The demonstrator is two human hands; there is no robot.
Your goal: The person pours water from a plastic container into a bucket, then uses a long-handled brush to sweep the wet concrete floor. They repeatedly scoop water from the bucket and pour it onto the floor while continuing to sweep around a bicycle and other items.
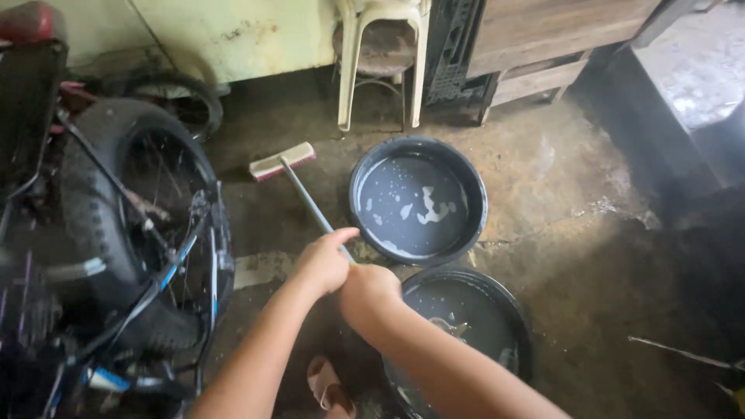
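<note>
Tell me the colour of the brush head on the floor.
The brush head is white on top with reddish bristles beneath, seen in the head view.

Both my forearms come up from bottom edge, bare, angled toward frame centre. L hand (324,262) sits further fwd, fingers curled shut, thumb on top, wrist near straight. R hand (369,293) just behind it and a bit lower, also fisted, knuckles up, wrist bent slightly down. Hands just beside each other, can't tell if touching. R forearm crosses in from lower right.
</note>
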